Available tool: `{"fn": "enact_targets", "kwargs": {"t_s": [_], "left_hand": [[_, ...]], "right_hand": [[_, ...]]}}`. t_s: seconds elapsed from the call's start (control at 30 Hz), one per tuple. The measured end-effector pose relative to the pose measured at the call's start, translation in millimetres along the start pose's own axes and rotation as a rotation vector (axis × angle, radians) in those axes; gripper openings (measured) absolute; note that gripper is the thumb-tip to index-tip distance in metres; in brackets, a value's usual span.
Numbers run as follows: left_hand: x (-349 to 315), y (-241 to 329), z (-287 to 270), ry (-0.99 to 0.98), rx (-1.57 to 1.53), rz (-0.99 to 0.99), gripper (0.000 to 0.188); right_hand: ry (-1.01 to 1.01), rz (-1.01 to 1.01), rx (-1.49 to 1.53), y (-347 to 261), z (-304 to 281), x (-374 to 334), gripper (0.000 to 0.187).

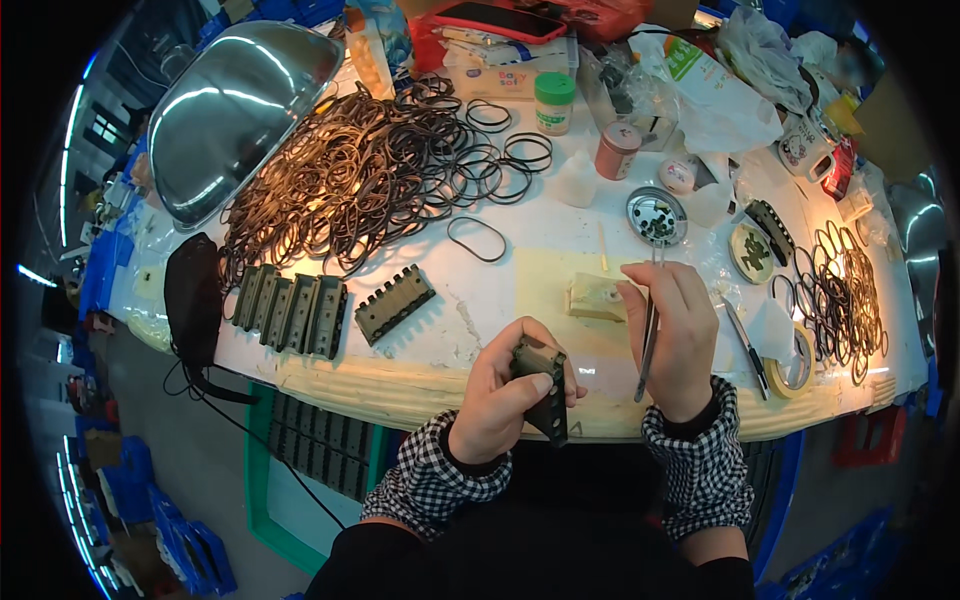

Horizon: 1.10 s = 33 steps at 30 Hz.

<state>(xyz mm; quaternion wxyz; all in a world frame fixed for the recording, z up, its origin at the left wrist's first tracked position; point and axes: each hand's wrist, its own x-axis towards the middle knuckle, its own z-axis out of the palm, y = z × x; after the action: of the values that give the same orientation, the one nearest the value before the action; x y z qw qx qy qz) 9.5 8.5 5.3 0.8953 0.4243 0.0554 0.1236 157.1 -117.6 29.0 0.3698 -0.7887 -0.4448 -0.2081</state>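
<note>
Far left, a shiny metal dome (240, 110); far middle, a red-rimmed phone (502, 19), then, nearer, a green-lidded jar (553, 108) and a pinkish tin (617, 153); far right, a pale patterned mug (803, 147).

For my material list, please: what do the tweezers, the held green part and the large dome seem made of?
Tweezers: probably steel, from their grey metallic sheen.
Green part: perhaps plastic or coated metal; its dull surface leaves this open.
Large dome: likely polished metal, given its mirror-like light streaks.
</note>
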Motion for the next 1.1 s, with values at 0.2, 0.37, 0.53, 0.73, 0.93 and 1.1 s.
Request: {"fn": "enact_targets", "kwargs": {"t_s": [0.2,0.37,0.53,0.73,0.93,1.1], "left_hand": [[-7,34,-37,0.194,-0.018,0.279,0.026],[-5,47,-71,0.420,-0.232,0.491,0.022],[-6,41,-80,0.607,-0.444,0.561,0.022],[-11,44,-87,0.579,-0.497,0.615,0.021],[-6,42,-83,0.559,-0.477,0.618,0.018],[-9,44,-81,0.548,-0.486,0.610,0.018]], "right_hand": [[-0.057,-0.099,0.106,-26,-17,4,0.046],[-0.314,-0.381,0.021,-78,18,31,0.060],[-0.433,-0.315,0.209,-100,119,86,0.032],[-0.349,-0.409,0.050,-114,250,153,0.013],[-0.614,-0.372,-0.171,-114,289,179,0.016],[-0.302,-0.361,-0.153,-128,279,171,0.012]]}}
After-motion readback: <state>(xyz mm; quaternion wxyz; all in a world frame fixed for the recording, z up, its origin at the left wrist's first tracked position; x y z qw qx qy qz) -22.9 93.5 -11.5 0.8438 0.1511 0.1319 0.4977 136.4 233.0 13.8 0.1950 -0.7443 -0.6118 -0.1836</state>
